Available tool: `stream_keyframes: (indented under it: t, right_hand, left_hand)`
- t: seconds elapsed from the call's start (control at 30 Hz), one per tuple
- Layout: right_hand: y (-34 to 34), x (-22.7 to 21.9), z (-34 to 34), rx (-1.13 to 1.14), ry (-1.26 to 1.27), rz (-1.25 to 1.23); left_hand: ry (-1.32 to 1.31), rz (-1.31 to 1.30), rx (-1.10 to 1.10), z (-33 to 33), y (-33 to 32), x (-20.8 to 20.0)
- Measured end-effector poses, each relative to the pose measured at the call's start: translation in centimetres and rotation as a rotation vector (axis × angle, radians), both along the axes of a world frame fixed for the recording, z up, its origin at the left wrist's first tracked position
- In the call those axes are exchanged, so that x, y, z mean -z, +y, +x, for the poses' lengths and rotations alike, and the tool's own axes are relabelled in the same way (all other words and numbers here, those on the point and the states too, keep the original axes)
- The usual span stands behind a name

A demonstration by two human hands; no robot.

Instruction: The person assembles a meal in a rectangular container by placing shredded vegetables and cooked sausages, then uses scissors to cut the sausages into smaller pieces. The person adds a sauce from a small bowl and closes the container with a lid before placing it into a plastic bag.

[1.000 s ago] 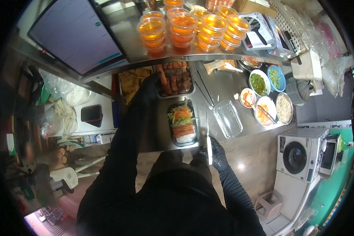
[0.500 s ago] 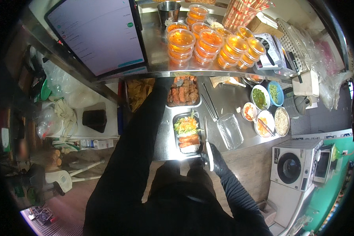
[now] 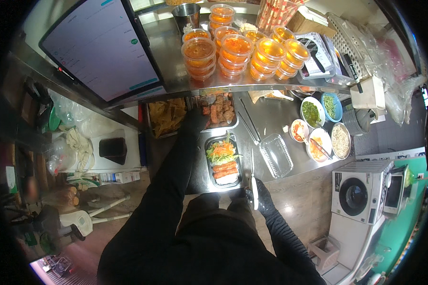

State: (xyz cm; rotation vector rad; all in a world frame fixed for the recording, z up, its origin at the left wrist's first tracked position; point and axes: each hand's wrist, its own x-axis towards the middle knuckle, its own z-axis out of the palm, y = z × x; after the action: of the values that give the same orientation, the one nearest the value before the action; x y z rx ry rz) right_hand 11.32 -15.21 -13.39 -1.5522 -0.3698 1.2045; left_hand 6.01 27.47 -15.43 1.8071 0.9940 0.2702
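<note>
My black-gloved left hand (image 3: 195, 121) is at the left edge of a metal tray of browned meat and sausage pieces (image 3: 219, 111). Its fingers are too dark to make out. At the counter's front edge, my gloved right hand (image 3: 264, 197) is closed around a white-handled tool with a slim metal blade (image 3: 255, 190), pointing away from me; knife or scissors, I cannot tell. Left of the blade sits a black takeaway container (image 3: 241, 173) with shredded vegetables, greens, orange-brown rolls and white rice. A clear plastic lid (image 3: 277, 156) lies to its right, below long metal tongs (image 3: 248, 123).
Bowls of chopped greens (image 3: 314, 113), sprouts (image 3: 340, 141) and red-orange food (image 3: 320, 145) stand at the right. Above the counter, a steel shelf (image 3: 169, 47) bears stacked sauce cups (image 3: 235, 47) and a screen (image 3: 97, 47). A brown-lined tray (image 3: 166, 114) is at the left.
My left hand, earlier hidden under the shelf, has drawn back toward me to the meat tray's left edge. The right hand keeps its hold on the white-handled tool. The view has shifted slightly.
</note>
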Motion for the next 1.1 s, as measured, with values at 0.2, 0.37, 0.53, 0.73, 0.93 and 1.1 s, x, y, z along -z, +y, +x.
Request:
stream_keyframes:
  t: [0.2,0.37,0.53,0.73,0.93,1.1]
  right_hand:
    - [3.2,-6.1,0.4,-0.204,-0.391,0.0]
    - [5.3,-8.3,1.7,-0.337,-0.136,0.189]
    - [7.7,-12.9,2.0,-0.454,-0.058,0.292]
    - [8.4,-13.1,2.1,-0.519,-0.386,0.281]
    - [9.5,-16.4,1.4,-0.39,-0.049,0.326]
    - [9.3,-16.3,1.9,-0.461,-0.217,0.112]
  left_hand:
    - [-0.81,-0.298,0.217,0.2,-6.2,-7.8]
    - [-0.825,-0.431,0.395,-1.1,-8.0,-11.1]
    - [-0.913,-0.597,0.282,-1.5,-9.5,-10.1]
    - [-0.96,-0.728,0.246,-1.6,-11.2,-12.0]
    - [-0.99,-0.661,0.255,-1.4,-12.7,-13.7]
    - [-1.029,-1.028,0.201,-0.6,-12.1,-12.5]
